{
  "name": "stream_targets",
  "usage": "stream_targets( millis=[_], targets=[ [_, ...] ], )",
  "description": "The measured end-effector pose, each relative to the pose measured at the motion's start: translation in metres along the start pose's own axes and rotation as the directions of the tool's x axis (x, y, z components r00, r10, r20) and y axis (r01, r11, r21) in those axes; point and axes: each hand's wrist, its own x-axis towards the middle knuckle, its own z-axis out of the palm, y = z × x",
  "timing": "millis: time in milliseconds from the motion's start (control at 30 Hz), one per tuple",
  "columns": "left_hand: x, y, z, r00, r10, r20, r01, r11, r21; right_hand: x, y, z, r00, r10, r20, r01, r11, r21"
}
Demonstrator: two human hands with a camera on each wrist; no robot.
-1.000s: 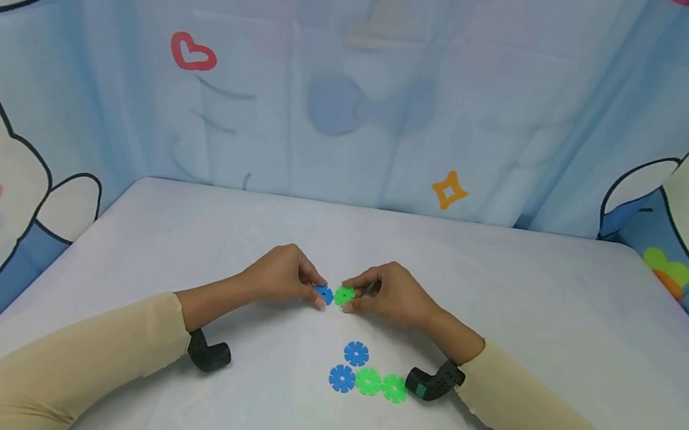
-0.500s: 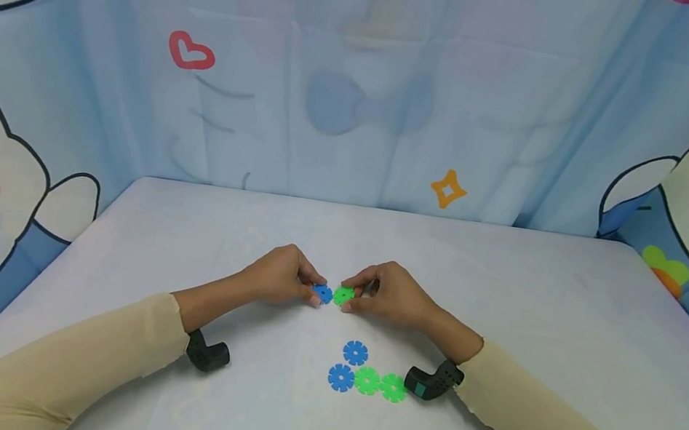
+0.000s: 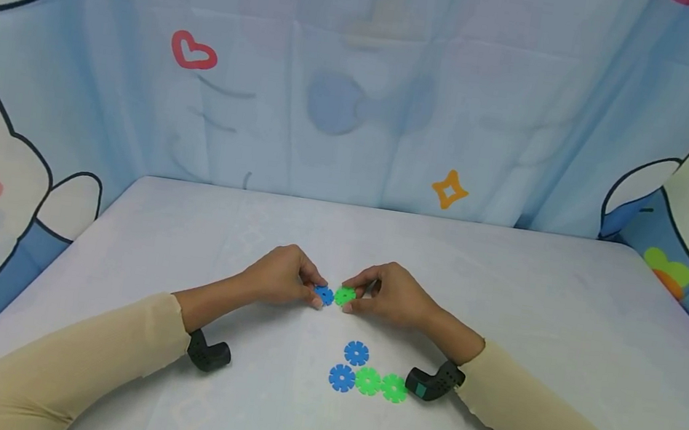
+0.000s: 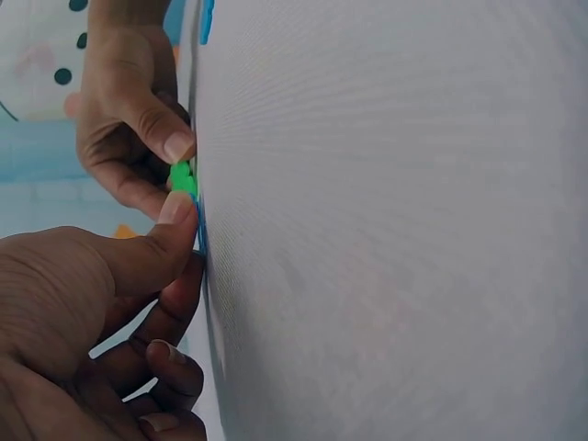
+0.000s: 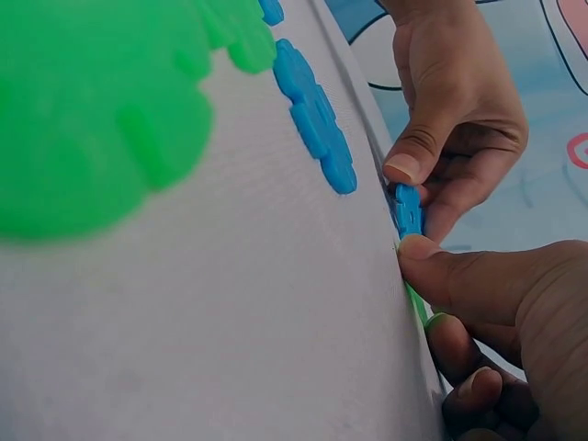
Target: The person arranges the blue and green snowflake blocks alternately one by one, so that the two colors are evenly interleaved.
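Observation:
Near the middle of the table, my left hand [image 3: 283, 276] pinches a blue notched disc [image 3: 325, 294] between thumb and fingers. Facing it, my right hand [image 3: 395, 296] pinches a green notched disc [image 3: 344, 296] the same way. The two discs lie edge to edge, close to the tabletop; whether their notches are joined I cannot tell. In the right wrist view, the left hand's blue disc [image 5: 407, 211] shows beyond my right thumb. The left wrist view has the green disc [image 4: 184, 177] just past my left thumb, with much of the blue one hidden by fingers.
Closer to me on the white table [image 3: 253, 393] lie two blue discs, one upper [image 3: 356, 353] and one lower [image 3: 342, 378], and two green discs [image 3: 368, 381] in a row. The right wrist camera [image 3: 432, 383] sits beside the outermost green disc [image 3: 394, 389]. A printed curtain [image 3: 361, 100] hangs behind.
Both hands keep their pinch on the discs and have hardly moved. The loose discs lie as before; only a slight shift of the whole head view shows.

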Motion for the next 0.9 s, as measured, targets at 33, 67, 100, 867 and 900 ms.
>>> stream_targets(
  millis=[33,67,100,867,900],
  targets=[
    [-0.0003,0.0001,0.0,1.0,0.002,-0.002,-0.002,1.0,0.0,0.0,-0.0001,0.0,1.0,0.002,0.0,-0.002,1.0,0.002],
    [-0.0007,0.0004,-0.0001,1.0,0.002,-0.003,-0.002,1.0,0.0,-0.0001,-0.0002,0.0,1.0,0.003,0.0,-0.003,1.0,0.004],
    [-0.0011,0.0005,-0.0003,1.0,0.004,-0.004,-0.004,1.0,0.003,-0.0004,-0.0003,-0.0001,1.0,0.005,0.0,-0.005,1.0,0.007],
    [-0.0069,0.005,-0.0003,0.999,0.051,-0.015,-0.049,0.994,0.103,-0.0025,-0.0045,0.0003,1.0,0.028,0.011,-0.028,0.999,-0.018],
    [-0.0069,0.0048,-0.0004,0.999,0.051,-0.015,-0.049,0.993,0.106,-0.0024,-0.0046,0.0002,1.0,0.027,0.011,-0.027,1.0,-0.014]
  ],
)
